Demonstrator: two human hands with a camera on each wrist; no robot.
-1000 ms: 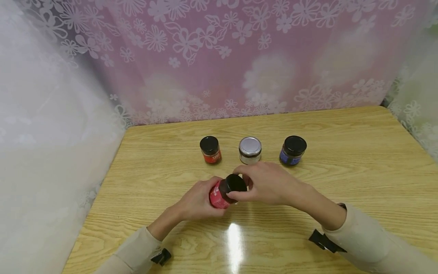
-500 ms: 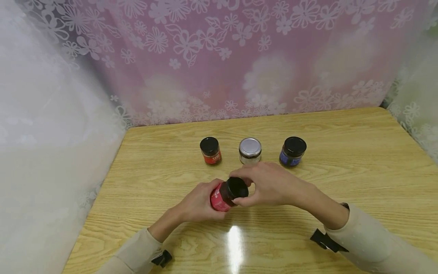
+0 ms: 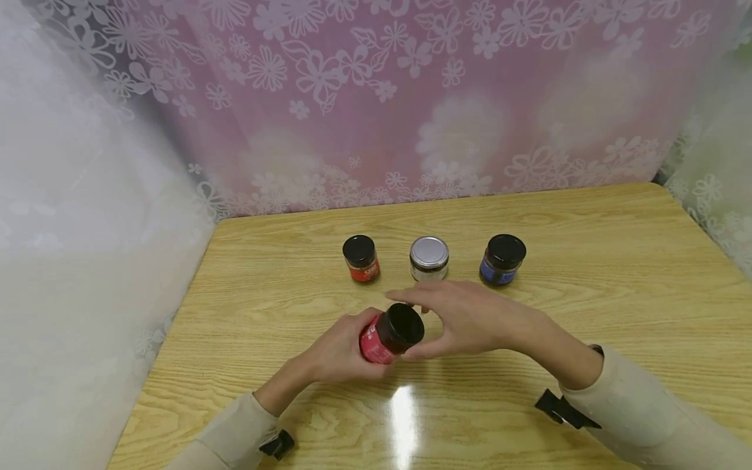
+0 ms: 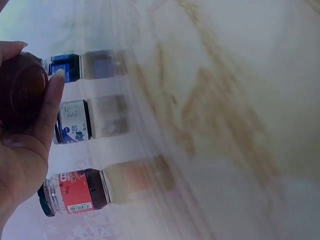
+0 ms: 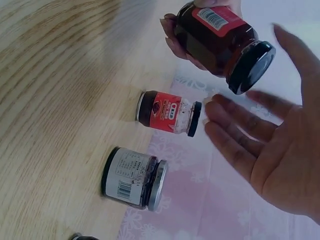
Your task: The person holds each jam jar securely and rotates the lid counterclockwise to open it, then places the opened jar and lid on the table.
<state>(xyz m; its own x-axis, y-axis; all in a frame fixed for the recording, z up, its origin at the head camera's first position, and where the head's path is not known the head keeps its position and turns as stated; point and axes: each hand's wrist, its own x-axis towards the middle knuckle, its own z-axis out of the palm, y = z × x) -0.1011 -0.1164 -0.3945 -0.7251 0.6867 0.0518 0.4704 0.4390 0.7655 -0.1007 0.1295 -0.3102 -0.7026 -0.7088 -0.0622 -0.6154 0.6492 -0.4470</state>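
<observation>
Above the worktop point(image 3: 587, 261), the left hand point(image 3: 341, 349) grips a tilted red-labelled jar point(image 3: 384, 336) with a black lid point(image 3: 402, 324); the right hand point(image 3: 464, 316), fingers spread and relaxed, hovers just beside that lid.

No wording or number can be read on any label. The held red-labelled jar point(image 5: 218, 39) shows a white barcode patch, the small red-labelled jar point(image 4: 75, 192) another barcode, and the silver-lidded jar point(image 5: 134, 177) a barcode with fine print, all too small to make out.
</observation>
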